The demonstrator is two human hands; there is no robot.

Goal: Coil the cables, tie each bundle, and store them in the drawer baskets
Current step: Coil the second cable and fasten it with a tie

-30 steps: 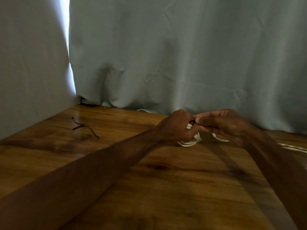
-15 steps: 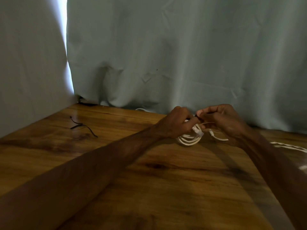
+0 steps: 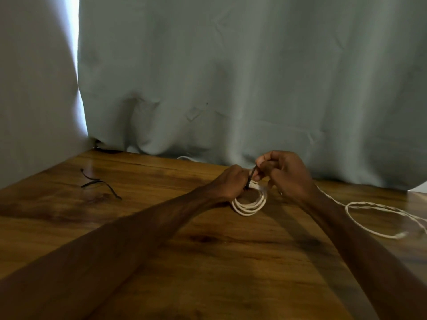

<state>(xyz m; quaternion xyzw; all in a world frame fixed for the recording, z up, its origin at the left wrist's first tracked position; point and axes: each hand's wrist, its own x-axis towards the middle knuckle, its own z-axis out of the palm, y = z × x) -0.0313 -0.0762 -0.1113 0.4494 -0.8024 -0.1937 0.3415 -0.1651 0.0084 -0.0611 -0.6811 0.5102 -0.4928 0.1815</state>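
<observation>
"Progress on the cables, as far as you can judge?"

"Early to middle, I'd say. One round coil of thin white cable (image 3: pixel 250 206) is wound in several loops, with its lower edge resting on the glossy brown wooden table (image 3: pixel 161 250). The left hand (image 3: pixel 231 181) grips the top of the coil, fingers curled round the loops. The right hand (image 3: pixel 288 174) pinches a thin dark tie strip (image 3: pixel 251 176) that runs down to the bundle between the two hands. So the tying looks underway, not finished."

"And what's left?"

"A second long white cable (image 3: pixel 369 203) lies loose in a wide loop on the table to the right, uncoiled. A few spare dark flat strips (image 3: pixel 98 181) lie well apart to the left. No drawer or basket shows, so storing is all ahead."

"Materials?"

"The cable looks smooth and flexible, probably springy enough to unwind if released. The strip is narrow and limp. Behind hangs a creased, matte grey-green cloth curtain (image 3: pixel 254 77)."
</observation>
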